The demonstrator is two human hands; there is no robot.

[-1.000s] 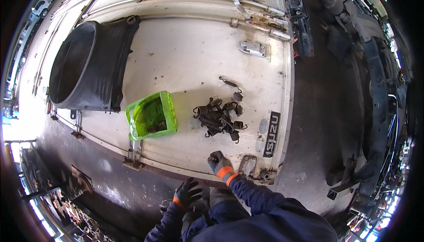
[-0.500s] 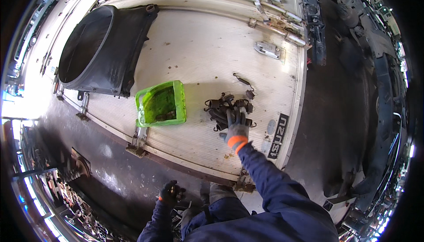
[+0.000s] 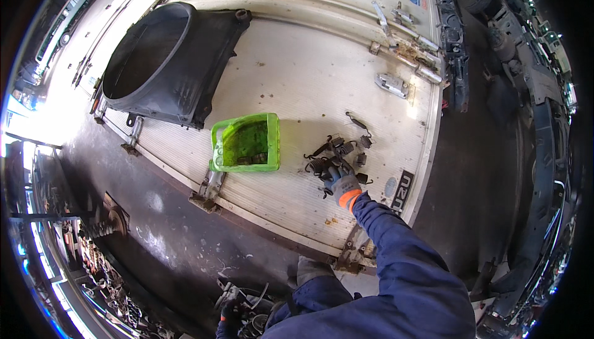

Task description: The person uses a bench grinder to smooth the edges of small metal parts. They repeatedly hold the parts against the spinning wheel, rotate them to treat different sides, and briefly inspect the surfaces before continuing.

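Observation:
My right hand [image 3: 344, 184], in a grey glove with an orange cuff, reaches into a loose heap of dark coil springs [image 3: 339, 146] on a ribbed white panel [image 3: 297, 79]. Its fingers are curled round a dark spring [image 3: 318, 166] at the near left side of the heap. One thin spring with hooked ends [image 3: 357, 120] lies just beyond the others. Low in the view, beside my leg, is my left hand [image 3: 231, 312] in a dark glove, its fingers too dim to make out. A cut-open bright green jug [image 3: 273, 144] lies left of the heap, with several small dark pieces inside.
A large black fan shroud [image 3: 207, 70] covers the panel's far left. Metal latch parts [image 3: 391, 85] and rails sit toward the far right. Brackets [image 3: 204, 201] stick out at the near edge. Dark vehicle frame parts [image 3: 544, 122] stand on the floor at right.
The view has shifted, so the panel sits farther right. My right hand has curled more tightly among the springs, and some have been spread apart. My left hand has dropped lower, beside my leg.

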